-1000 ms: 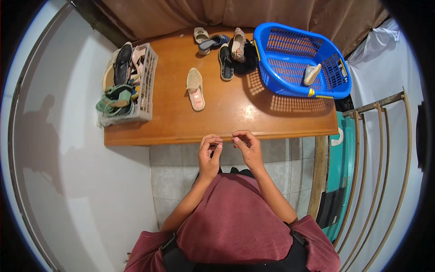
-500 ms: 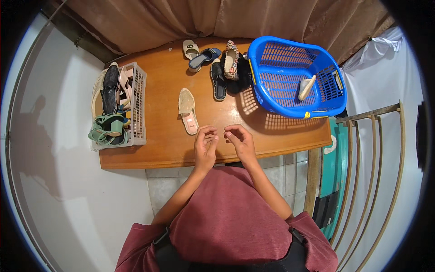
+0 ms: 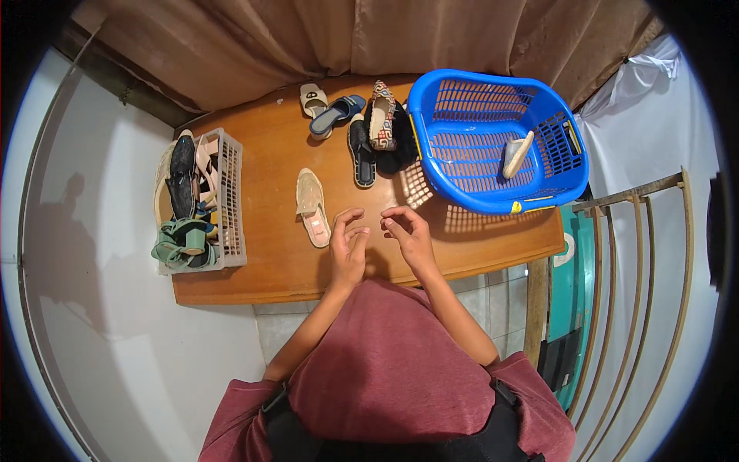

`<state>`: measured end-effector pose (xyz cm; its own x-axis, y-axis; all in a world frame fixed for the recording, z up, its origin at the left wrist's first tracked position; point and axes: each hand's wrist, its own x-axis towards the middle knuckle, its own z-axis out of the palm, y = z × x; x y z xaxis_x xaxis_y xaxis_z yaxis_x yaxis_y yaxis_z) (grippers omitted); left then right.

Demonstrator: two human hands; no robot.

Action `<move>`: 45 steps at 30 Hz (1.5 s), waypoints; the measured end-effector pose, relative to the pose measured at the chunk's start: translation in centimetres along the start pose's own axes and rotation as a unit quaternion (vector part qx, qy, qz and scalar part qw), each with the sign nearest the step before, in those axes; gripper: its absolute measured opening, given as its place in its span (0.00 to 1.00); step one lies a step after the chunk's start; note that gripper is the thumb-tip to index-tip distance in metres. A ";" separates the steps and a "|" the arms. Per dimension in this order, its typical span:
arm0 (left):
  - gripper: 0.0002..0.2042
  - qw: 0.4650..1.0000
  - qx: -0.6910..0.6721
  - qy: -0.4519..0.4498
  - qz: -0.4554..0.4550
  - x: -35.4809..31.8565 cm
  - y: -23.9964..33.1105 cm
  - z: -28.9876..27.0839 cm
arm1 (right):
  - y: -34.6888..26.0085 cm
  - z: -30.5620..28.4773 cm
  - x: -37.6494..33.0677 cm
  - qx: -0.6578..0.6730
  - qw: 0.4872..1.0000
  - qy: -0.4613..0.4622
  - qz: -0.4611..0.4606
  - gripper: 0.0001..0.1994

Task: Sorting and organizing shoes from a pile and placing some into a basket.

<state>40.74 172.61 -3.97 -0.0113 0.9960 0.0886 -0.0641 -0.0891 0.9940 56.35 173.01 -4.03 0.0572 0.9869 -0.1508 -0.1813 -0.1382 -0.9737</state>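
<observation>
My left hand [image 3: 349,248] hovers above the near part of the table, fingers curved and apart, holding nothing. Just beside its fingertips lies a beige espadrille mule [image 3: 311,206] with a pale pink insole. My right hand [image 3: 409,237] is held opposite, a small gap from the left, its fingers bent and nothing between them. Farther back are a black flat slipper [image 3: 361,152], a patterned flat shoe [image 3: 382,115] resting on fluffy black footwear [image 3: 400,148], a dark blue heeled slide [image 3: 337,115] and a cream slide [image 3: 313,99].
A large blue basket [image 3: 493,202] stands at the right with one light-coloured slipper [image 3: 518,155] inside. At the left, a white crate [image 3: 233,200] is filled with several shoes, green heeled sandals [image 3: 183,240] among them. A wooden rack [image 3: 639,202] stands right of the brown table [image 3: 269,154].
The table and everything on it sit slightly lower in view, as the view has tilted. My hands stay in nearly the same pose, still without anything in them.
</observation>
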 end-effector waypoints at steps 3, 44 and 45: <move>0.17 1.000 0.005 -0.012 0.001 1.7 -1.6 0.2 | 0.2 -0.5 1.2 0.002 1.000 -0.010 0.013 0.07; 0.32 0.965 -0.076 0.086 -0.234 20.9 -15.4 8.3 | 10.4 -3.1 18.7 0.259 0.886 0.268 0.277 0.22; 0.30 0.963 -0.099 0.096 -0.230 20.8 -15.4 8.0 | 10.3 -3.0 18.7 0.259 0.886 0.267 0.277 0.22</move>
<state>49.47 194.76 -16.96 -0.1189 0.9128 -0.3908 -0.2946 0.3434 0.8918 58.53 189.79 -17.41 0.2503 0.5794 -0.7757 -0.7449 -0.3966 -0.5365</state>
